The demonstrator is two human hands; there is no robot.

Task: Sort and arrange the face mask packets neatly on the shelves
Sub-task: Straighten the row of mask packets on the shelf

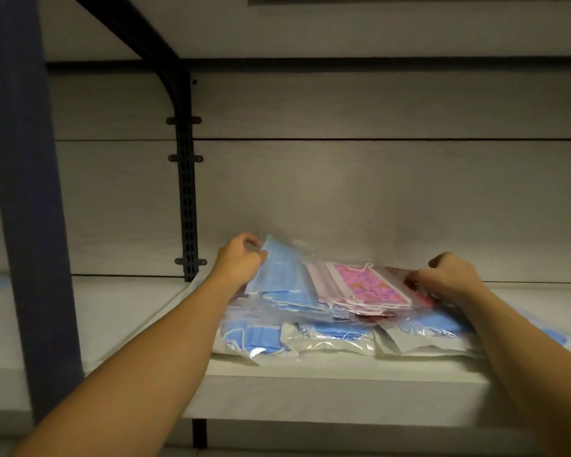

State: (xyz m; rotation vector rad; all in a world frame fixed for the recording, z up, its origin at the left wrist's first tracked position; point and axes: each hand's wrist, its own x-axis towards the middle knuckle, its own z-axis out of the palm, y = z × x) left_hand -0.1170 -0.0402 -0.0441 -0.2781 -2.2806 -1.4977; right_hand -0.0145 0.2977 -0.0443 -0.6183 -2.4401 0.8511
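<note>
While both arms reach over a white shelf (310, 371), the left hand (239, 258) pinches the far corner of a clear packet of blue masks (279, 275), tilting it up off the pile. Right hand (449, 275) has fingers curled onto the right edge of a clear packet of pink patterned masks (365, 285), which lies on top of the pile, just beside the blue one. Under them, more clear packets of blue masks (310, 334) lie overlapped and untidy along the shelf front. Black slotted bracket (185, 179) on the wall behind, blue upright post (27, 192) at left.
</note>
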